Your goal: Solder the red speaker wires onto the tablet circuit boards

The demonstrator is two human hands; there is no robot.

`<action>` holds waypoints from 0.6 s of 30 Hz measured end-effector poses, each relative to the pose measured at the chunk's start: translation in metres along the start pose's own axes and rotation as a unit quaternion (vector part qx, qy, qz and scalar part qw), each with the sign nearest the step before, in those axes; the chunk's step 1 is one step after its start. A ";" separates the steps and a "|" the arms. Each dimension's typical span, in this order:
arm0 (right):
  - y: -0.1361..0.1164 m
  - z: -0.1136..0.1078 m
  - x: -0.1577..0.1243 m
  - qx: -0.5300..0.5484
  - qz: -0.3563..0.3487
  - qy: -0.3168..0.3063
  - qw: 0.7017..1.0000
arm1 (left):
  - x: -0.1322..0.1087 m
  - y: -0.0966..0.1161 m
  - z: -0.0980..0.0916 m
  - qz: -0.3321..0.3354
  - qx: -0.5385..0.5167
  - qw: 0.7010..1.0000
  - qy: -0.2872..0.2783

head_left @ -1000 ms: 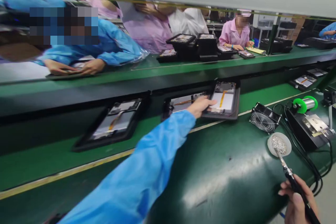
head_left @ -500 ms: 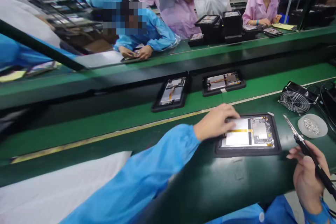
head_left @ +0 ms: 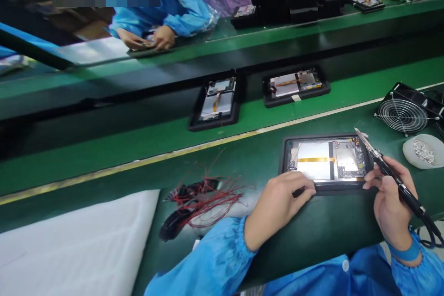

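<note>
An opened tablet (head_left: 315, 159) lies in a black frame on the green bench, its silver battery and circuit board facing up. My left hand (head_left: 284, 199) is at the frame's lower left edge, thumb and fingers closed on it. My right hand (head_left: 395, 194) grips a black soldering iron (head_left: 398, 182), whose metal tip points up and left over the tablet's upper right corner. The fingertips of that hand are close to the frame's right edge. Red wires with black parts (head_left: 204, 201) lie in a tangle left of my left hand.
Two more opened tablets (head_left: 218, 101) (head_left: 296, 84) lie on the green belt beyond. At the right are a fan (head_left: 402, 114) and a white dish of small metal bits (head_left: 423, 151). White foam sheet (head_left: 79, 240) covers the left front. Co-workers sit behind stacked trays (head_left: 262, 0).
My left hand has moved from the tablet's upper left down to its lower edge. My right hand has brought the iron left, over the tablet's corner. The red wires have come into view.
</note>
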State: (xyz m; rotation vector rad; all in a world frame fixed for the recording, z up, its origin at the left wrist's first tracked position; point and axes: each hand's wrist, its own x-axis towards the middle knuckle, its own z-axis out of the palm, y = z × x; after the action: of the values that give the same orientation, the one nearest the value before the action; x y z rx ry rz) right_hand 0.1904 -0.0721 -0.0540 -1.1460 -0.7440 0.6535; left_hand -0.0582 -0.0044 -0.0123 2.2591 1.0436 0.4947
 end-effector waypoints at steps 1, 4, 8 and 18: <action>-0.001 0.000 -0.001 -0.002 -0.003 -0.001 1.000 | 0.000 0.002 0.000 -0.002 -0.008 1.000 0.009; -0.004 0.001 -0.005 -0.016 -0.011 -0.012 1.000 | 0.003 0.012 0.003 0.019 -0.042 0.998 0.048; -0.010 0.000 -0.011 -0.057 -0.034 -0.046 0.997 | 0.013 0.025 0.011 0.078 -0.067 0.988 0.115; -0.026 0.020 -0.022 -0.217 -0.114 -0.166 0.955 | 0.025 0.036 0.017 0.083 -0.089 0.986 0.117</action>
State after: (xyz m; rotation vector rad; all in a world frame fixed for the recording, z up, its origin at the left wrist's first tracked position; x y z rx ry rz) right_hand 0.1640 -0.0856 -0.0284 -1.3367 -1.3367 0.5034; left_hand -0.0136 -0.0096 0.0009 2.1744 0.8848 0.9070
